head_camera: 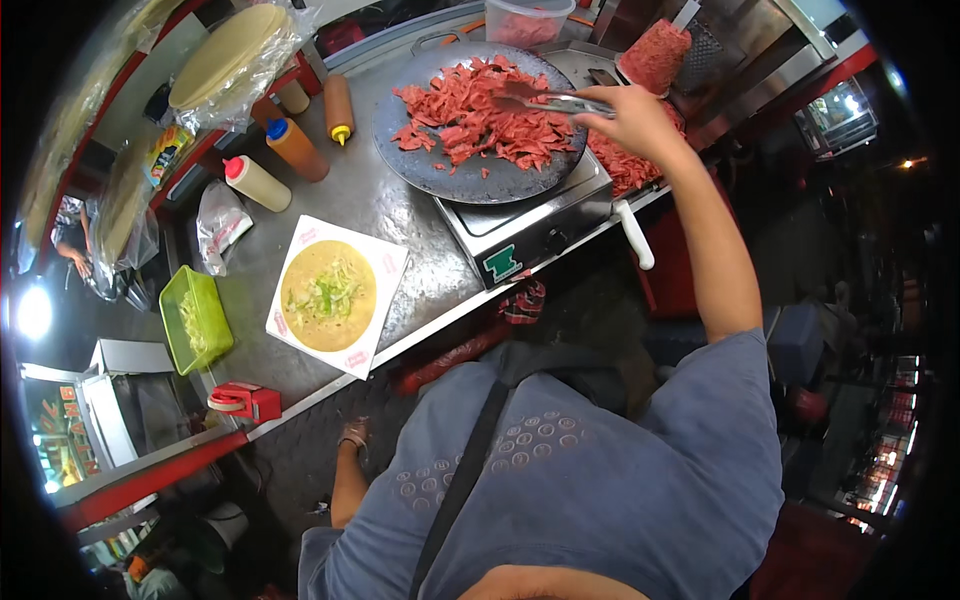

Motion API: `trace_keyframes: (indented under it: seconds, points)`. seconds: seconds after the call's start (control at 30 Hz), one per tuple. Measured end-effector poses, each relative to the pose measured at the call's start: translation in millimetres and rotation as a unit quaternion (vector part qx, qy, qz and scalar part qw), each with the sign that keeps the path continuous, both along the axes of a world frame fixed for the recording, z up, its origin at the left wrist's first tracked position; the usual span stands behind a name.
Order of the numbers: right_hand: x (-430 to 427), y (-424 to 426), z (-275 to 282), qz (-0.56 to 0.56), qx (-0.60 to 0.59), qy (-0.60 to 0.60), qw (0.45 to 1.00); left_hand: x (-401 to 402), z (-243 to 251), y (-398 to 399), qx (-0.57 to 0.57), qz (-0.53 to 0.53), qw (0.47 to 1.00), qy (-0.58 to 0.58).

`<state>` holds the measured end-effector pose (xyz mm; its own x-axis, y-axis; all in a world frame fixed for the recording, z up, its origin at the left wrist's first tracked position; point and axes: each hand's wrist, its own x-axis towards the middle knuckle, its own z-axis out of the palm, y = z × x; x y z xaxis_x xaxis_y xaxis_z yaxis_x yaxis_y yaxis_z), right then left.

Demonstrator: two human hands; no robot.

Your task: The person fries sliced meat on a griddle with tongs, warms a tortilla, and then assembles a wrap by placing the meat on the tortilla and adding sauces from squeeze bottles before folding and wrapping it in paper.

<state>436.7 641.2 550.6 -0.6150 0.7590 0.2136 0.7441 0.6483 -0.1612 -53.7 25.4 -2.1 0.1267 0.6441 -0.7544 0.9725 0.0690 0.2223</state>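
Metal tongs [559, 101] are gripped in my right hand [626, 116]. Their jaws sit over a heap of sliced red meat [487, 109] on a round, dark griddle pan [450, 180]. Whether they pinch any meat is hard to see. The pan rests on a stainless-steel burner [536, 232]. My left hand [356, 433] hangs low beside my body, off the counter, and its fingers are too small and blurred to read. On the counter, a flatbread topped with shredded lettuce [330, 296] lies on a white square board [379, 319].
Squeeze bottles [298, 150], a green lettuce basket [214, 322] and a red tape dispenser [255, 403] stand leftward. A white-handled knife [634, 236] juts past the edge by the burner. Behind my right hand are more meat [622, 161] and a meat cone [656, 56]. Wrapped flatbreads [229, 56] sit above.
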Motion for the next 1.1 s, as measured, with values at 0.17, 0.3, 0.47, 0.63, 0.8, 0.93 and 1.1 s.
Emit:
trace_keyframes:
  seconds: [0.17, 0.3, 0.47, 0.63, 0.8, 0.93, 1.1]
  points:
    - [73.3, -32.2, 20.1, -0.016, -0.103, 0.079, 0.991, 31.9, 12.3, -9.5, -0.028, 0.003, 0.999, 0.037]
    - [64.2, -57.0, -37.5, 0.006, -0.17, 0.104, 0.98, 59.3, 24.8, -5.0, -0.068, 0.051, 0.996, 0.008]
    - [28.6, 3.9, -19.6, 0.053, -0.063, 0.135, 0.987, 51.0, 24.1, -2.0, -0.032, 0.03, 0.999, 0.004]
    - [-7.4, 25.9, -42.3, 0.058, -0.017, 0.055, 0.997, 32.3, 1.4, 19.0, -0.031, 0.07, 0.997, 0.028]
    - [16.5, 41.7, -25.3, 0.013, 0.009, 0.004, 1.0, 45.9, 20.2, 58.0, -0.056, 0.483, 0.869, -0.093]
    - [-11.2, 20.0, -32.4, 0.02, 0.022, -0.049, 0.998, 33.9, -0.4, 8.9, 0.033, 0.166, 0.986, -0.008]
    - [-18.8, 14.0, -20.3, 0.007, 0.035, -0.01, 0.999, 22.9, -3.2, -21.1, -0.008, -0.125, 0.992, 0.035]
